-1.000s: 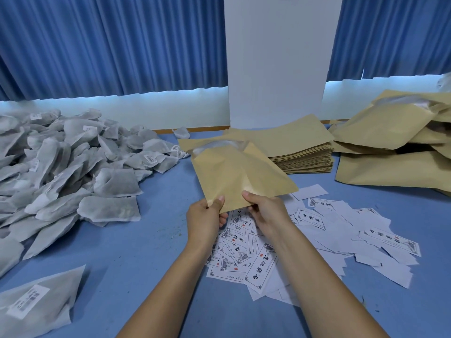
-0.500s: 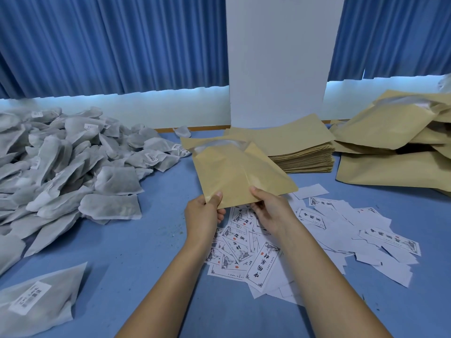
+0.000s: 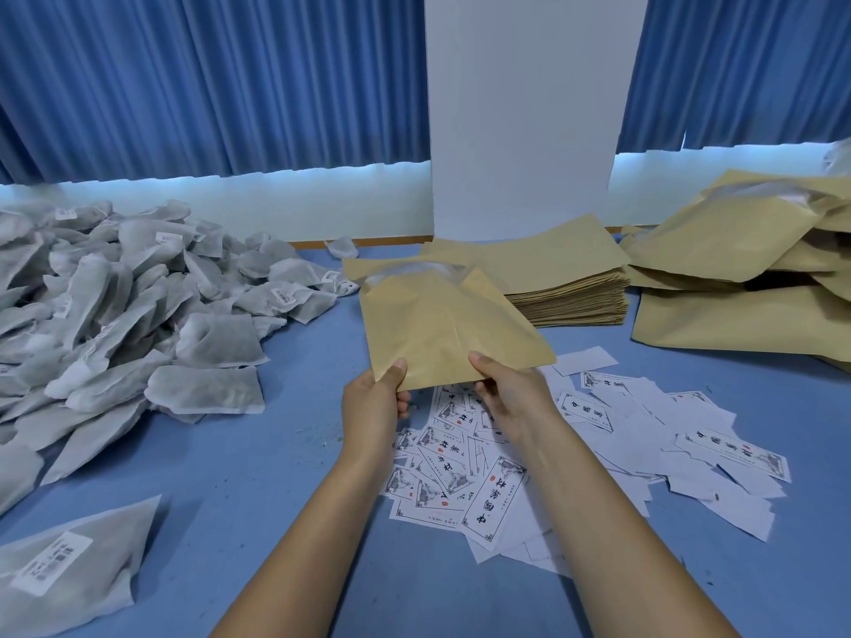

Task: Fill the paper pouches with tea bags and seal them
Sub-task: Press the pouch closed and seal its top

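A brown paper pouch [image 3: 442,324] is held up above the blue table, its mouth turned away from me and something white showing at the open top. My left hand [image 3: 375,405] pinches its near left corner. My right hand [image 3: 511,396] pinches the near edge further right. A big heap of grey tea bags [image 3: 115,315] lies on the left. A flat stack of empty pouches [image 3: 552,278] sits just behind the held one.
Printed white paper labels [image 3: 497,458] are scattered under my hands and to the right. Bulging brown pouches [image 3: 746,278] pile up at the far right. One tea bag [image 3: 69,568] lies at the near left. A white pillar [image 3: 525,112] and blue curtains stand behind the table.
Both hands have lifted the pouch slightly and shifted their grip along its near edge; the pouch has stayed in about the same place.
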